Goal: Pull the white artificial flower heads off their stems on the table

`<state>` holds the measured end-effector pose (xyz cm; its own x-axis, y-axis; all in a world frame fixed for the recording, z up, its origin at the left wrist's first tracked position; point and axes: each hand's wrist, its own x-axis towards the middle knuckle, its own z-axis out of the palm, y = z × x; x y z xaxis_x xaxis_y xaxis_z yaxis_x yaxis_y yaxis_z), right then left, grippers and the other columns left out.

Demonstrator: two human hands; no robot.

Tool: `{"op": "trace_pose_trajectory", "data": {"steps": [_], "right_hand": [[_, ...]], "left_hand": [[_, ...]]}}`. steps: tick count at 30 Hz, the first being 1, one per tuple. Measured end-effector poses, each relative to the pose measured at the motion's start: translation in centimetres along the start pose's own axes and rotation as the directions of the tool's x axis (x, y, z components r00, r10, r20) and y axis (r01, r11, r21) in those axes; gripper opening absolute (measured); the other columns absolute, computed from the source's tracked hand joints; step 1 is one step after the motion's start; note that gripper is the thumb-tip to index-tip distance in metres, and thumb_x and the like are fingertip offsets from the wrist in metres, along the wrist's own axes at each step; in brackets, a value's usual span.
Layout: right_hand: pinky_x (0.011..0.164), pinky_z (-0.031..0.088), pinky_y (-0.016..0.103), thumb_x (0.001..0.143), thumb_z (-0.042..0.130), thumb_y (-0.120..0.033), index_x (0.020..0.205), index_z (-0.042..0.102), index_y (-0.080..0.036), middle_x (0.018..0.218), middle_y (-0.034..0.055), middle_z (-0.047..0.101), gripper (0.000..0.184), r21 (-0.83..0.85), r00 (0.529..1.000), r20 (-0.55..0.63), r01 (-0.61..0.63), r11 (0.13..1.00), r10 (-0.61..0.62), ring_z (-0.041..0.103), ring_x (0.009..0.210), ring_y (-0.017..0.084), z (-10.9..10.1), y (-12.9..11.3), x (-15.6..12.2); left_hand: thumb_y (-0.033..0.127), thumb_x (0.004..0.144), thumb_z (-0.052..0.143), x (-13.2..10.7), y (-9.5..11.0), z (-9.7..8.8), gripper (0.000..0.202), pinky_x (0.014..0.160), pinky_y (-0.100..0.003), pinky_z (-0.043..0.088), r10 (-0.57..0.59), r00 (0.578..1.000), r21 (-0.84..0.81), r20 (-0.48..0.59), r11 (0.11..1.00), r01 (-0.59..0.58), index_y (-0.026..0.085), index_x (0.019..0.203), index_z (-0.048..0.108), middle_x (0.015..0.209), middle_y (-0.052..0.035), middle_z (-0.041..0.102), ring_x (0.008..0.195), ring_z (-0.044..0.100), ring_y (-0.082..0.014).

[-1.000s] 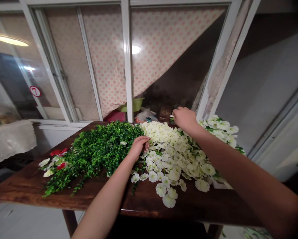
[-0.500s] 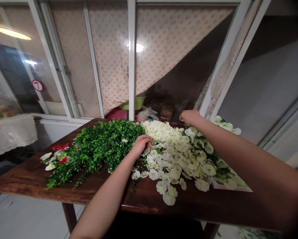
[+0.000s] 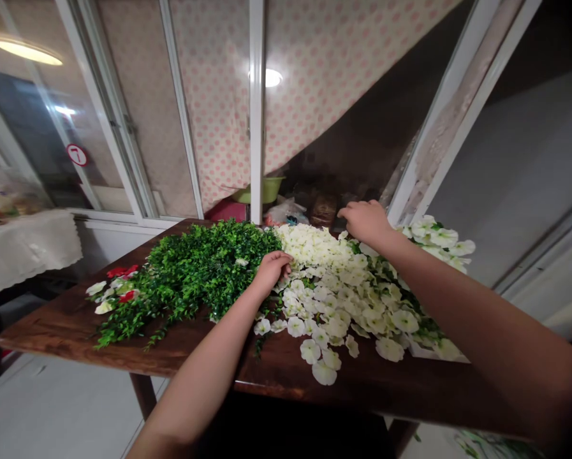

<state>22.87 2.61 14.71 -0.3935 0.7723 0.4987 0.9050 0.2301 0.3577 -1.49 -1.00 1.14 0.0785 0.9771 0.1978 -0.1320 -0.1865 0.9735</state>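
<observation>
A broad heap of white artificial flowers (image 3: 331, 299) covers the middle of the dark wooden table (image 3: 286, 376). Left of it lies a dense pile of green artificial leaf sprigs (image 3: 194, 274). My left hand (image 3: 272, 271) rests where the leaves meet the flowers, its fingers curled together at the flowers' edge; what they grip is too small to tell. At the far edge of the heap, my right hand (image 3: 365, 222) is raised with bent, closed fingers; anything in them is hidden. More white flowers (image 3: 443, 241) stick out behind my right forearm.
Red and white flowers (image 3: 118, 290) lie at the table's left. A white tray-like edge (image 3: 439, 352) shows under the flowers on the right. Behind the table stands a white-framed window (image 3: 256, 115) with a dotted curtain (image 3: 314, 89). A cloth-covered table (image 3: 27, 248) is far left.
My right hand has shifted slightly, its fingers bent near the window. White flowers behind my right forearm show more and stand higher. My left hand stays put; the view has tilted a little.
</observation>
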Motion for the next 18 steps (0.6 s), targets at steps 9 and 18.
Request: {"op": "trace_pose_trajectory", "data": {"steps": [9, 18], "right_hand": [[0.078, 0.044, 0.028, 0.086, 0.046, -0.021, 0.106, 0.068, -0.025, 0.109, 0.0039, 0.070, 0.030, 0.638, 0.982, 0.169, -0.174, 0.750, 0.083, 0.062, 0.095, 0.020, 5.2, -10.5, -5.9], [0.074, 0.041, 0.027, 0.076, 0.063, -0.028, 0.091, 0.072, -0.020, 0.094, 0.0087, 0.070, 0.019, 0.602, 0.967, 0.255, -0.167, 0.781, 0.009, 0.062, 0.090, 0.022, 10.9, -13.6, -8.3]], "left_hand": [[0.026, 0.074, 0.056, 0.4, -0.4, -1.0, 0.012, 0.052, -0.024, 0.035, 0.184, 0.978, 0.423, -0.094, 0.897, -0.128, 0.017, 0.070, 0.063, 0.060, -0.0004, 0.058, 0.052, 0.050, -0.0129], [0.016, 0.066, 0.066, -0.5, -0.9, -1.2, 0.014, 0.069, -0.024, 0.042, 0.203, 0.979, 0.737, 0.026, 0.658, -0.156, 0.021, 0.055, 0.059, 0.070, -0.0068, 0.064, 0.081, 0.060, -0.0221]]}}
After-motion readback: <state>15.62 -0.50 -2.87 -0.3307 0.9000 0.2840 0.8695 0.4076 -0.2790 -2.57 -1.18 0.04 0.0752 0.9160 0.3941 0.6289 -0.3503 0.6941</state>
